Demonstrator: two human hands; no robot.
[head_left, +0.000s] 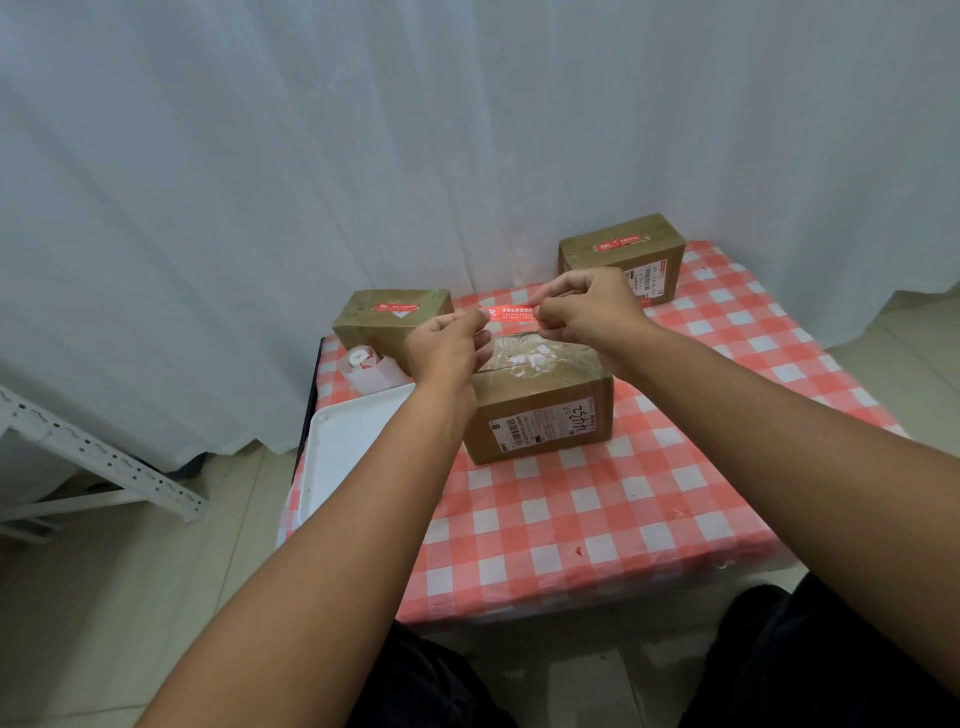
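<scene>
Beside the white tray (353, 447), our left hand (441, 345) pinches one end of a red seal sticker (511, 313), our right hand (592, 312) pinches the other, holding it stretched level above the taped cardboard box (540, 415) on the checked tablecloth (597, 519).

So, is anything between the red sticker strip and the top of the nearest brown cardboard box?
Nothing visible. The left hand and the right hand pinch the red paper sticker strip by its ends above the brown cardboard box. Only flat white paper scraps lie on its taped top.
</scene>
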